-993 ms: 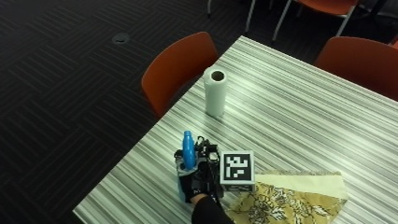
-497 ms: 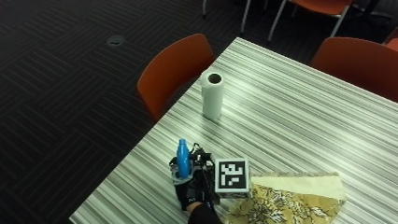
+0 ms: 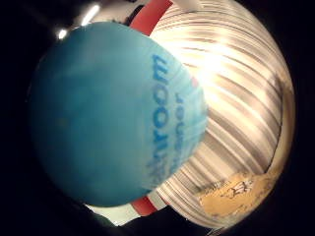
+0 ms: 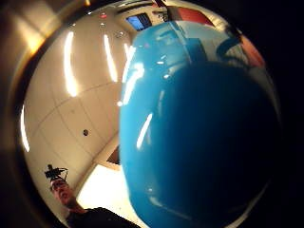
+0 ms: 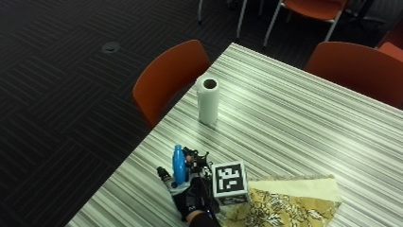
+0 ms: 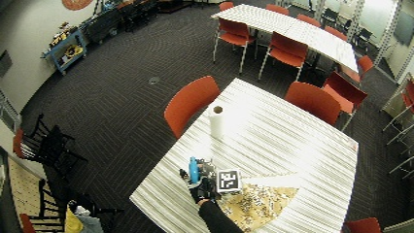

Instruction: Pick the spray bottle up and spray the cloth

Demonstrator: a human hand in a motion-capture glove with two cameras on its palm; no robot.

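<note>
At the near edge of the striped table, the gloved right hand grasps the blue spray bottle, which stands upright beside it, close to the table's left edge. Just right of the hand lies the yellow patterned cloth, flat on the tabletop. Farther along stands an upright paper towel roll, with an orange chair beside the table there.

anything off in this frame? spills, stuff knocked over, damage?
Nothing stands out. The paper towel roll stands upright on the striped table, the yellow patterned cloth lies flat near the table's edge, and the blue spray bottle is upright at the gloved right hand. No spill shows.
</note>
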